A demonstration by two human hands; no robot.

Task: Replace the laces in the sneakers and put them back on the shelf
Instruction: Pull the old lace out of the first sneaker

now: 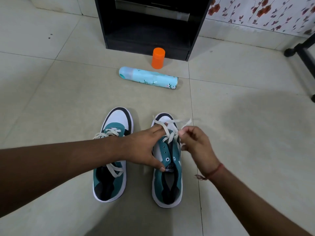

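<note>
I see my left hand [144,147] spread flat, pressing the right sneaker [167,169] at six o'clock; my right hand [196,147] pinches its white lace [167,132]; left sneaker [112,150] beside it at seven; shelf [150,23] at twelve.

Left hand [143,147] covers the left sneaker's [112,154] middle laces and part of the right sneaker's [167,167] side. Lace [167,132] ends motion-blurred. Shelf [150,23] top cut by frame edge, interior too dark. Can [148,77] label unreadable.
</note>
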